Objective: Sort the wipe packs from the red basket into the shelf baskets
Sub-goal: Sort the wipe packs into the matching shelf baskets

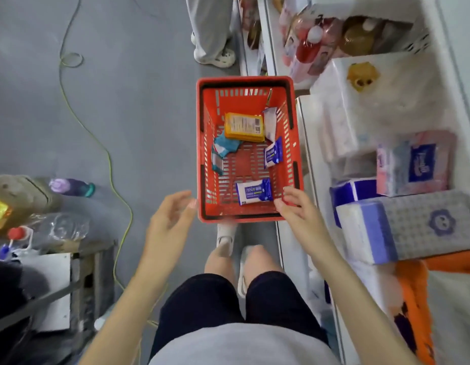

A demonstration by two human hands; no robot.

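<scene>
Both hands hover at the lower rim of the red basket [200, 154]: left hand [168, 222] and right hand [299, 212], fingers apart and empty, near a blue wipe pack [253, 191].

Red basket [200, 154], wipe packs [253, 192] inside, left hand [168, 219], right hand [299, 214] near rim

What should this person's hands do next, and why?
Probably the right hand should dip in and pinch the blue-and-white wipe pack: it lies nearest, just beside that hand's fingers, at the near end of the red basket, and the hand holds nothing.
</scene>
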